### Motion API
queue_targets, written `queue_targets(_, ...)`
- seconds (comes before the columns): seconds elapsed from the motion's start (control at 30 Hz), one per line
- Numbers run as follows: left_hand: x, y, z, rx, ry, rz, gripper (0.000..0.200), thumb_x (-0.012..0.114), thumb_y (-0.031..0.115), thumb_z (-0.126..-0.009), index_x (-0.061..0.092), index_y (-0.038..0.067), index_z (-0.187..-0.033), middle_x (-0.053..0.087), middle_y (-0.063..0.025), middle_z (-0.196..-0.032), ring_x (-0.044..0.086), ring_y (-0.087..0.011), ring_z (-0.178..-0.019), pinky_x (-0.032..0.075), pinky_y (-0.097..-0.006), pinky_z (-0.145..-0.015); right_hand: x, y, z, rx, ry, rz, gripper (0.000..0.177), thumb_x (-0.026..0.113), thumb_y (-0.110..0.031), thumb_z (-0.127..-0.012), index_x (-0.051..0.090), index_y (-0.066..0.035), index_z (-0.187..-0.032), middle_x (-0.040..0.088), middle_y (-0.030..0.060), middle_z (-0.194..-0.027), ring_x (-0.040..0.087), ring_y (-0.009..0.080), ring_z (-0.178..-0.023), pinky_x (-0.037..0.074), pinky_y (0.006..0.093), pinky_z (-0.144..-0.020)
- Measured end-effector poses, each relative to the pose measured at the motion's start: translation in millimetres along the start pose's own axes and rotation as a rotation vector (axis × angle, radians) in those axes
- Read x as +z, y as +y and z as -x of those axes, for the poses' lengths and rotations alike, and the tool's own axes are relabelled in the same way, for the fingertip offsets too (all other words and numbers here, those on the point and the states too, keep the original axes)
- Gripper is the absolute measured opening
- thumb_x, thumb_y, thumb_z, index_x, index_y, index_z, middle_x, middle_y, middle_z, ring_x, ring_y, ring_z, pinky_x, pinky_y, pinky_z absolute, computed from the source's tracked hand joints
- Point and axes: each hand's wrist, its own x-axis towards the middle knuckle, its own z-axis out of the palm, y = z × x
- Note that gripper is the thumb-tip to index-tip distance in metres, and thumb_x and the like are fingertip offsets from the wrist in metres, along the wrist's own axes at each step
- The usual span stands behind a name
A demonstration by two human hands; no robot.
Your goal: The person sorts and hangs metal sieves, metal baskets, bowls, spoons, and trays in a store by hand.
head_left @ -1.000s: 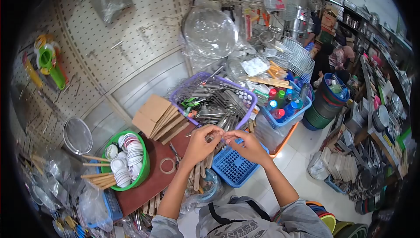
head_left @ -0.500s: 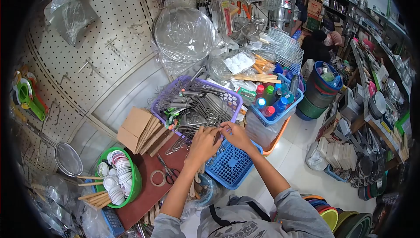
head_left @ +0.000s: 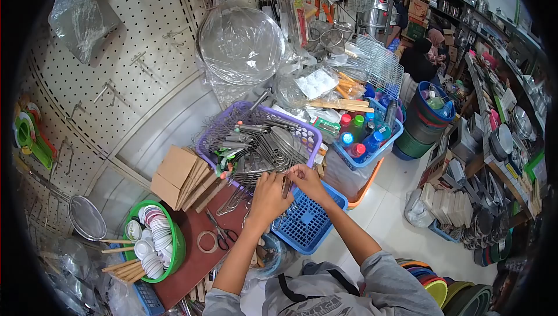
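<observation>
My left hand (head_left: 269, 197) is closed around metal utensils, whose thin metal ends show below it. Close beside it, my right hand (head_left: 306, 180) has its fingers pinched at the same spot; what they hold is too small to make out. Both hands are over the front edge of a purple basket (head_left: 317, 142) heaped with metal utensils (head_left: 264, 150). Just below my right hand lies a blue perforated basket (head_left: 308, 217). Scissors (head_left: 223, 233) and a roll of tape (head_left: 207, 241) rest on the red-brown surface (head_left: 195, 269) to the left.
Cardboard pieces (head_left: 177, 176) stand left of the purple basket. A green basket (head_left: 181, 252) holds white-headed items and wooden handles. A light blue basket (head_left: 390, 142) of bottles is at the right. Farther back, a person (head_left: 417, 60) in dark clothes sits near another person (head_left: 436, 43).
My hands have shifted slightly, staying close together over the basket edge. The view has moved a little. In the background, a person's head has moved up.
</observation>
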Motion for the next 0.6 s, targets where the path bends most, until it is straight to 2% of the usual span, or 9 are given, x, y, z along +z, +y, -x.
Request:
queue_targets(0.23, -16, 6, 5, -0.080, -0.033, 0.087, 0.071, 0.079, 0.019, -0.071, 0.060, 0.000, -0.137, 0.062, -0.0134, -0.085, 0.057, -0.0352, -0.096, 0.048, -0.0457, -0.092, 11, -5, 7, -0.096, 0.084, -0.036, 0.023, 0.073, -0.024, -0.098, 0.071, -0.001, -0.099, 0.062, 0.0007, -0.085, 0.056, 0.0077, -0.077, 0.047, 0.0273, -0.067)
queue_targets(0.33, -31, 11, 9, -0.061, -0.007, 0.157, 0.068, 0.079, 0.018, -0.070, 0.065, 0.007, -0.135, 0.063, -0.0145, -0.084, 0.060, -0.0343, -0.090, 0.050, -0.0451, -0.088, 14, -13, 12, -0.186, 0.103, -0.001, 0.021, 0.072, -0.022, -0.098, 0.069, -0.001, -0.102, 0.060, 0.0003, -0.087, 0.056, 0.0080, -0.078, 0.047, 0.0277, -0.068)
queue_targets(0.43, -51, 16, 13, -0.146, -0.056, 0.211, 0.058, 0.080, 0.018, -0.068, 0.073, 0.013, -0.126, 0.066, -0.0157, -0.086, 0.061, -0.0328, -0.083, 0.052, -0.0437, -0.084, 14, -29, 14, -0.247, 0.089, -0.027, 0.021, 0.071, -0.018, -0.098, 0.066, -0.002, -0.110, 0.061, 0.0001, -0.089, 0.057, 0.0088, -0.082, 0.047, 0.0277, -0.068)
queue_targets(0.47, -47, 9, 17, -0.131, -0.009, 0.212, 0.042, 0.080, 0.018, -0.068, 0.080, 0.012, -0.109, 0.067, -0.0166, -0.085, 0.062, -0.0312, -0.079, 0.052, -0.0426, -0.080, 12, -40, 19, -0.226, 0.087, -0.070, 0.021, 0.070, -0.017, -0.098, 0.064, -0.003, -0.113, 0.061, 0.0000, -0.090, 0.057, 0.0090, -0.084, 0.048, 0.0277, -0.068)
queue_targets(0.5, -46, 6, 19, -0.131, -0.027, 0.216, 0.039, 0.081, 0.017, -0.067, 0.080, 0.011, -0.106, 0.067, -0.0167, -0.085, 0.062, -0.0311, -0.079, 0.052, -0.0424, -0.080, 10, -48, 21, -0.204, 0.085, -0.114, 0.022, 0.069, -0.015, -0.098, 0.063, -0.003, -0.116, 0.061, -0.0001, -0.091, 0.058, 0.0091, -0.087, 0.048, 0.0277, -0.069)
queue_targets(0.53, -45, 3, 21, -0.130, -0.046, 0.220, 0.036, 0.081, 0.017, -0.067, 0.081, 0.010, -0.102, 0.067, -0.0167, -0.085, 0.062, -0.0311, -0.079, 0.052, -0.0421, -0.080, 3, -49, 21, -0.192, 0.039, -0.175, 0.031, 0.070, -0.009, -0.093, 0.059, -0.005, -0.122, 0.061, 0.0031, -0.101, 0.059, 0.0126, -0.097, 0.050, 0.0280, -0.072)
queue_targets(0.6, -49, 5, 23, -0.132, -0.066, 0.229, 0.030, 0.081, 0.016, -0.067, 0.081, 0.009, -0.096, 0.067, -0.0167, -0.084, 0.063, -0.0309, -0.079, 0.052, -0.0419, -0.079, -7, -45, 13, -0.331, 0.104, 0.042, 0.038, 0.070, -0.006, -0.088, 0.059, -0.006, -0.124, 0.060, 0.0062, -0.108, 0.059, 0.0163, -0.101, 0.051, 0.0279, -0.073)
